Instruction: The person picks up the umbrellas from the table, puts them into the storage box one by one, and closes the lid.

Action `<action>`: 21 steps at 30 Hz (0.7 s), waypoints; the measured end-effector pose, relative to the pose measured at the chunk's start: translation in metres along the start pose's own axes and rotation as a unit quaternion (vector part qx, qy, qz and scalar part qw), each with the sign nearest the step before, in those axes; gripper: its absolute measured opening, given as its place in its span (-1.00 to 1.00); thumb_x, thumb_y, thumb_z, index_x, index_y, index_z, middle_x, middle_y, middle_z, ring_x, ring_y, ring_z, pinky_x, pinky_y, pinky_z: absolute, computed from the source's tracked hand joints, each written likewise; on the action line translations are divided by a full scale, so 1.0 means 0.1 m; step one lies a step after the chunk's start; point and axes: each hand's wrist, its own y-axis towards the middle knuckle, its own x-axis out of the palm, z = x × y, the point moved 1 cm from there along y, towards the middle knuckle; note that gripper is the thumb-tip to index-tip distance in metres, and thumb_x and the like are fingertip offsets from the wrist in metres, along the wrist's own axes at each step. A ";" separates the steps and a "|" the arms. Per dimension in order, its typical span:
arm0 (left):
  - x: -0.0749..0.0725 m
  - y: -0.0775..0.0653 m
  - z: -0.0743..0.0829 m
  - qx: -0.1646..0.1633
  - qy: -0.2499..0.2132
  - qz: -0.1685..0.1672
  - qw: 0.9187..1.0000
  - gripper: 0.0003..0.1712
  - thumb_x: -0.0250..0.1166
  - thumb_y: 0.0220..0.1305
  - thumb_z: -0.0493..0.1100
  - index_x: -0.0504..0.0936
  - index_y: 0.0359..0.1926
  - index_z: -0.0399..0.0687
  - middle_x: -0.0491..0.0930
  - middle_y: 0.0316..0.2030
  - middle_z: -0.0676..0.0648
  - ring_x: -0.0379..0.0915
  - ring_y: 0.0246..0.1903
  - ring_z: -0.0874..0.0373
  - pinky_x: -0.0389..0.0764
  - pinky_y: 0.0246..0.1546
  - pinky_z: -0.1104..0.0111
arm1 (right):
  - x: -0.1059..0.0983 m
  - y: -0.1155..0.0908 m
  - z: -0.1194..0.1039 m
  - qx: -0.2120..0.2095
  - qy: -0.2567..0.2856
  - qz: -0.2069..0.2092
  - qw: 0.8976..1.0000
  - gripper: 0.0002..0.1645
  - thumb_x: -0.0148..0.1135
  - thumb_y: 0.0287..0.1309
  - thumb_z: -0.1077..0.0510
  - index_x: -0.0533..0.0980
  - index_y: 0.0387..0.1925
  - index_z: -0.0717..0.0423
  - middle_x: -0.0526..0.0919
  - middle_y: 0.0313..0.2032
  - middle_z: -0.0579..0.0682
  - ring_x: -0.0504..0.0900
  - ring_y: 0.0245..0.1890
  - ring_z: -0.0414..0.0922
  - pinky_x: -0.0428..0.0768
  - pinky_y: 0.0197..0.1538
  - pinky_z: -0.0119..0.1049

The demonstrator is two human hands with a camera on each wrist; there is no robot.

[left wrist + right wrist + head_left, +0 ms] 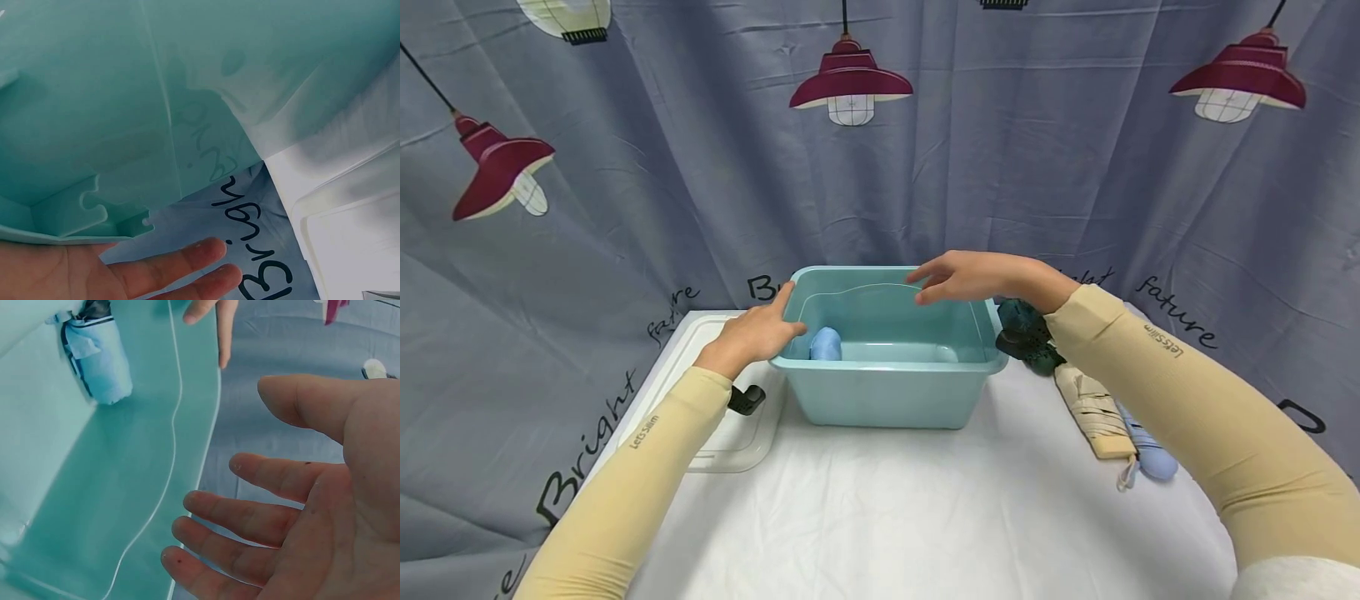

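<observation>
A teal plastic tub [887,396] stands at the middle of the table. Inside it, at the left end, lies a folded light blue umbrella [826,344], strapped round in the right wrist view. My left hand [758,333] rests on the tub's left rim, thumb over the inner side; in the left wrist view two fingers [178,265] stretch out straight beyond the rim. My right hand [973,277] hovers over the tub's back right part. Its fingers are spread and loosely bent in the right wrist view, the palm bare and holding nothing.
Right of the tub lie a dark green folded bundle [1028,337], a cream folded umbrella [1092,408] and a blue one [1156,460], partly under my right sleeve. A white lid [730,454] lies flat to the left. A grey printed curtain [1000,167] hangs behind.
</observation>
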 end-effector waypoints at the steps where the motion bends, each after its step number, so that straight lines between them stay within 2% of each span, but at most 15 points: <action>1: 0.00 0.00 0.00 0.000 0.000 0.000 1.000 0.03 0.04 0.38 0.24 -0.40 0.62 0.28 0.20 0.49 -0.29 0.29 0.37 -0.27 0.38 0.16 -0.22 | 0.00 -0.03 0.02 0.000 0.004 0.004 1.000 -0.31 0.15 0.41 -0.13 0.31 0.48 -0.09 0.50 0.34 0.05 0.46 0.35 0.03 0.38 0.36 0.09; 6: 0.00 0.01 -0.01 0.000 0.001 -0.003 1.000 0.04 0.03 0.38 0.26 -0.42 0.62 0.28 0.19 0.50 -0.28 0.28 0.38 -0.28 0.38 0.17 -0.23 | -0.01 -0.18 0.12 0.003 0.019 0.014 1.000 -0.30 0.13 0.43 -0.13 0.29 0.49 -0.06 0.46 0.37 0.11 0.43 0.38 0.09 0.36 0.36 0.16; 14: -0.02 0.01 -0.02 0.005 0.001 -0.001 1.000 0.04 0.03 0.40 0.25 -0.43 0.62 0.26 0.06 0.56 -0.24 0.09 0.48 -0.29 0.24 0.27 -0.31 | -0.05 -0.38 0.30 0.023 0.038 0.031 0.999 -0.30 0.14 0.43 -0.13 0.27 0.50 -0.06 0.39 0.42 0.16 0.39 0.40 0.11 0.34 0.36 0.19; 21: -0.01 0.01 0.00 0.007 0.002 -0.007 1.000 0.04 0.03 0.39 0.25 -0.44 0.62 0.25 0.07 0.55 -0.26 0.11 0.46 -0.30 0.25 0.26 -0.30 | -0.03 -0.55 0.48 0.037 0.046 0.049 0.997 -0.30 0.13 0.43 -0.13 0.28 0.49 -0.03 0.36 0.42 0.22 0.38 0.40 0.17 0.34 0.34 0.25</action>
